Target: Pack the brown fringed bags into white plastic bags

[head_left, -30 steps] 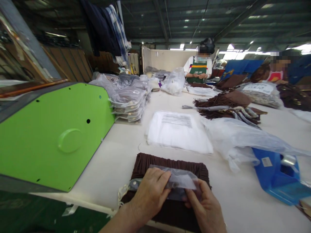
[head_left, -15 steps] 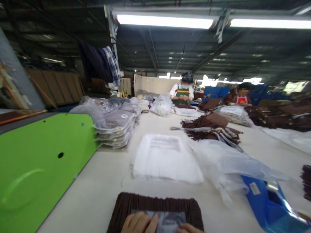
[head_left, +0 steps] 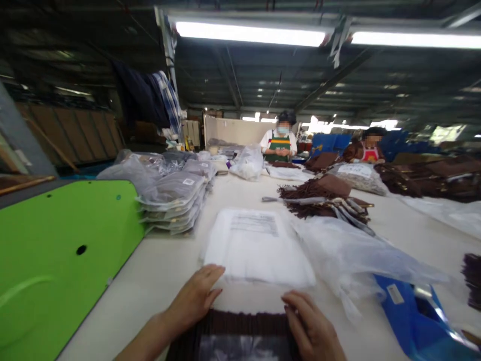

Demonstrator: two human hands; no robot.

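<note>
Low at the near edge of the worktop (head_left: 165,265): brown pleated fabric piece (head_left: 248,319), a clear plastic pouch (head_left: 240,347) lying on top of it, both cut off by the frame. Left hand (head_left: 193,301) flat on the fabric's far-left corner, fingers straight and close together, pinching nothing. Right hand (head_left: 311,328) flat along its right edge, fingers extended, likewise gripping nothing. Just beyond: stack of white bags (head_left: 255,245). Right of that, loose clear film (head_left: 349,250) over a blue box (head_left: 409,311). Left edge: green machine cover (head_left: 63,260), packed pouches (head_left: 175,198) piled behind it. Far end: a co-worker (head_left: 280,143) standing
</note>
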